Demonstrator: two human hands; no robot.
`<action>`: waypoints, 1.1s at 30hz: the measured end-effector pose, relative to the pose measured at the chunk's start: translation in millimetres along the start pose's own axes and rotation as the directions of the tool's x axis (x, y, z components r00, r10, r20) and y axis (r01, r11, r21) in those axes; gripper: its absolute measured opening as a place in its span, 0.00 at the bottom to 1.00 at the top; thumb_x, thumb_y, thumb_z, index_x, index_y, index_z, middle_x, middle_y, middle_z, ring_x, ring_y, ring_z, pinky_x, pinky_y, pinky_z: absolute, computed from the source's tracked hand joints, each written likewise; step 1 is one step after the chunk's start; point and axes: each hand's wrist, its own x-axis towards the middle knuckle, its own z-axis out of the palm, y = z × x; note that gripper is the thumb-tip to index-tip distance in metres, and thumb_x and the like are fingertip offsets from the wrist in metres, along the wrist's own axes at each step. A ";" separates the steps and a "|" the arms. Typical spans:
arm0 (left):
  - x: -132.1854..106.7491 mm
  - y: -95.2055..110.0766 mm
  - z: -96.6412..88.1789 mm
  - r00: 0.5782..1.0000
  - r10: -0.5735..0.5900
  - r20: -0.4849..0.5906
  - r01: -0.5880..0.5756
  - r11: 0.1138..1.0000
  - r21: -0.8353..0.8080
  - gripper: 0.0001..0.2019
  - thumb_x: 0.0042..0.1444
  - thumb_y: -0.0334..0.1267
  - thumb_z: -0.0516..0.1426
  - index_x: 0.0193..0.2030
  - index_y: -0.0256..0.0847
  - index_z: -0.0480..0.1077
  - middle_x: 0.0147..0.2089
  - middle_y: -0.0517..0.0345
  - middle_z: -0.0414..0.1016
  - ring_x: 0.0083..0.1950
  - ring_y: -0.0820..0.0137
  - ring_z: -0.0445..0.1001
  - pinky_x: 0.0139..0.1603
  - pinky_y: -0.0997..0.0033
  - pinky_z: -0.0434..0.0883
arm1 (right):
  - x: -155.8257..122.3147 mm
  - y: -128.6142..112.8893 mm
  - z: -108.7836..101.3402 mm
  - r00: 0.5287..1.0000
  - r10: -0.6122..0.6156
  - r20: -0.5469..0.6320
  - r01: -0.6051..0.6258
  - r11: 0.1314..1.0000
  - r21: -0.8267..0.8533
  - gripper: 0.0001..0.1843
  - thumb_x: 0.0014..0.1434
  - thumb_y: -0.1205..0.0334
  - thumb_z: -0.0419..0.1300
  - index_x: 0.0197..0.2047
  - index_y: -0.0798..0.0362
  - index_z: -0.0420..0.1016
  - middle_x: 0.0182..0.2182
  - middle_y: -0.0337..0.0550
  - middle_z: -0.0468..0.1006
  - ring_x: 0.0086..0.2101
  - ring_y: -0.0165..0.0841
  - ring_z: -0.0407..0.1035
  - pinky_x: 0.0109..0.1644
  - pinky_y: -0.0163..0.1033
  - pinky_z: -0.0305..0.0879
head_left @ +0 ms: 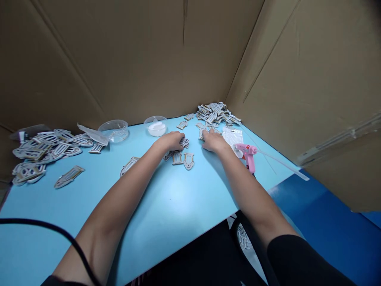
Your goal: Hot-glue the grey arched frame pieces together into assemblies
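Observation:
Both of my arms reach out over the light blue table (166, 214). My left hand (172, 141) has its fingers curled down over a small cluster of flat grey-white cut-out pieces with brown edges; whether it grips one is hidden. Just below it lie two such pieces, one (188, 161) shaped like a pointed shield with slots. My right hand (212, 141) is bent at the near edge of the big heap of pieces (214, 113), its fingertips at a cut-out piece (201, 134) on the table. The fingers partly cover that piece.
Larger oval cut-outs (49, 145) are piled at the left. Two clear round tubs, one (114, 129) beside the other (156, 126), stand along the cardboard wall (133, 59). A pink glue gun (248, 155) with a long glue stick lies right of my right arm, by a plastic bag (232, 137). A black cable (44, 224) crosses the lower left.

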 end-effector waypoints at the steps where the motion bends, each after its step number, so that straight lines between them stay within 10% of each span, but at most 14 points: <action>1: 0.6 0.1 0.4 1.000 0.000 -0.002 0.000 1.000 0.009 0.21 0.68 0.46 0.61 0.63 0.39 0.70 0.62 0.48 0.74 0.60 0.60 0.76 0.61 0.51 0.77 | -0.5 -0.9 0.3 1.000 -0.009 0.008 0.009 1.000 -0.001 0.28 0.66 0.66 0.57 0.68 0.55 0.63 0.64 0.65 0.68 0.61 0.54 0.67 0.60 0.51 0.66; 10: 8.2 -5.4 6.5 0.991 0.011 -0.133 -0.008 1.000 0.017 0.18 0.68 0.46 0.61 0.59 0.38 0.72 0.60 0.48 0.75 0.59 0.62 0.77 0.61 0.52 0.78 | -2.3 -1.1 3.9 0.997 -0.043 -0.062 0.045 0.998 0.036 0.25 0.66 0.69 0.56 0.65 0.57 0.65 0.60 0.63 0.73 0.58 0.50 0.71 0.58 0.46 0.67; 18: 41.0 0.1 -0.9 0.911 -0.140 -0.389 0.142 0.990 -0.024 0.19 0.69 0.47 0.60 0.60 0.37 0.71 0.59 0.48 0.75 0.58 0.62 0.77 0.59 0.53 0.78 | 21.0 -9.9 10.1 0.945 0.012 -0.325 0.026 0.993 0.115 0.35 0.70 0.64 0.52 0.76 0.61 0.48 0.65 0.67 0.65 0.64 0.54 0.62 0.64 0.52 0.62; 33: 109.6 -16.0 -2.4 0.945 -0.239 -0.225 0.252 0.967 0.032 0.21 0.69 0.47 0.61 0.62 0.38 0.70 0.62 0.47 0.74 0.59 0.61 0.77 0.60 0.51 0.78 | 28.0 -5.7 7.2 0.979 0.010 -0.203 0.017 0.992 0.129 0.31 0.68 0.60 0.58 0.71 0.51 0.57 0.62 0.63 0.72 0.62 0.54 0.67 0.63 0.57 0.63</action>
